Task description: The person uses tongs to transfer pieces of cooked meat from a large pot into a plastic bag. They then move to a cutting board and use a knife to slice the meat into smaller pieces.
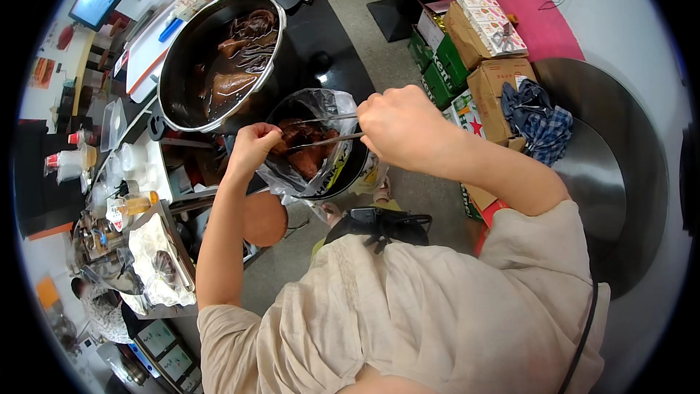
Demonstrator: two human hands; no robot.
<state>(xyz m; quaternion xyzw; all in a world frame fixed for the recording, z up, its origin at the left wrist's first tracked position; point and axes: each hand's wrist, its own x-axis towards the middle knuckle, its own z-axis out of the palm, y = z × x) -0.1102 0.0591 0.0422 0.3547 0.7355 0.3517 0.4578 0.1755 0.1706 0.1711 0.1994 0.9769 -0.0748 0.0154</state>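
My right hand (pixel 402 128) grips a pair of metal tongs (pixel 333 117), whose arms reach left into a clear plastic bag (pixel 340 103) with printed writing. Dark brown cooked meat (pixel 309 160) lies inside the bag, between and below the tong arms. At the bag's left rim, my left hand (pixel 252 145) pinches with thumb and fingers; whether its fingertips also touch the meat is hidden. The bag lines a dark round container (pixel 358 161). Just beyond stands a large metal pot (pixel 277 68) holding dark liquid and brown meat pieces (pixel 232 86).
The pot stands on a black tabletop (pixel 328 27). Cartons (pixel 489 93) and a checked cloth (pixel 538 115) are stacked at right, near a big metal basin (pixel 596 186). A round brown stool (pixel 265 219) is below left. Plastic cups (pixel 133 157) crowd the left counter; another person (pixel 104 309) is at lower left.
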